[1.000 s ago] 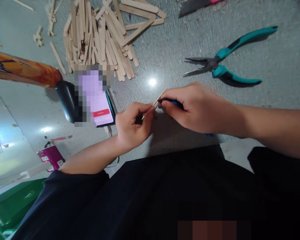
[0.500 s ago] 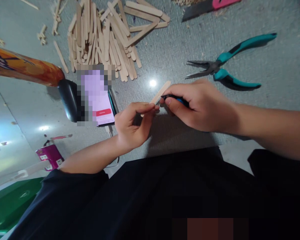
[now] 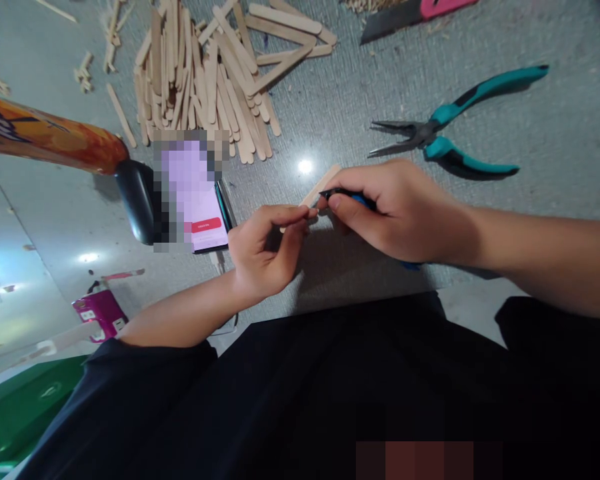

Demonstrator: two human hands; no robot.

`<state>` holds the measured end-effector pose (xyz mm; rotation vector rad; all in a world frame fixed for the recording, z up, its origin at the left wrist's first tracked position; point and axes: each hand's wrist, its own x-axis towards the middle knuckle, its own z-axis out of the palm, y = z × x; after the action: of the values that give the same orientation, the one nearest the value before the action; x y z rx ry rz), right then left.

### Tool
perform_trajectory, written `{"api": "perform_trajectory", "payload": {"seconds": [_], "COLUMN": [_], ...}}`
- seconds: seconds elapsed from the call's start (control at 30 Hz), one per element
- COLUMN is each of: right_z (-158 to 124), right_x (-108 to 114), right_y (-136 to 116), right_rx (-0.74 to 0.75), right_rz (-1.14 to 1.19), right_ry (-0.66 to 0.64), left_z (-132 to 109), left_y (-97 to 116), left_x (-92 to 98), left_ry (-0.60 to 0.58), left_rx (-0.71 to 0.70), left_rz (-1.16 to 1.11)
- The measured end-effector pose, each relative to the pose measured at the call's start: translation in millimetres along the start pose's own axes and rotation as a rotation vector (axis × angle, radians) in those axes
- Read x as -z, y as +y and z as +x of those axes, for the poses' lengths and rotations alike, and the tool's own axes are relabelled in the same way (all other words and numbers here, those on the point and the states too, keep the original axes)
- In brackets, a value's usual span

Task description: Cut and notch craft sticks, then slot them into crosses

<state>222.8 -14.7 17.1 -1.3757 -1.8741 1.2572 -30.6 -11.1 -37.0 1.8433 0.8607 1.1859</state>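
Between the thumb and fingers of my left hand [image 3: 267, 250] is a wooden craft stick [image 3: 323, 187], slanting up to the right. My right hand [image 3: 395, 210] is closed around a utility knife [image 3: 359, 198] with a black and blue handle, most of it hidden by my fingers. Its thin blade meets the stick close to my left fingertips; how deep it sits I cannot tell. Beyond my right hand lie long-nose pliers [image 3: 425, 135] with teal handles, their jaws apart.
A heap of craft sticks [image 3: 220, 87] covers the far side of the table. Left of my hands are a phone [image 3: 207, 233] on a cable, a black rounded object [image 3: 136, 200] and an orange can [image 3: 65, 137]. A pink-handled saw [image 3: 395, 25] lies at the top right.
Both hands keep their hold on the stick and knife. The knife and right hand have shifted very slightly left. A bit of blue now shows under my right wrist.
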Motion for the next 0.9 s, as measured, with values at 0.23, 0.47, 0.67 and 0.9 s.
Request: {"api": "perform_trajectory", "payload": {"seconds": [0.23,0.47,0.67,0.9], "right_z": [-1,2,1,3], "right_x": [0,-3,-2,-1], "right_y": [-8,-4,-7,-7], "right_rx": [-0.051,-0.040,-0.034,-0.032], "right_rz": [0.043,0.059,0.070,0.072], "right_ry": [0.008,0.007,-0.016,0.000], "left_z": [-2,0,-2,5], "left_y": [0,4,3,10], "left_x": [0.8,1.2,0.1,-1.2], "left_ry": [-0.021,-0.027,-0.006,-0.011], "left_rx": [0.032,0.040,0.084,0.125], "left_rz": [0.038,-0.022,-0.028,-0.145]}}
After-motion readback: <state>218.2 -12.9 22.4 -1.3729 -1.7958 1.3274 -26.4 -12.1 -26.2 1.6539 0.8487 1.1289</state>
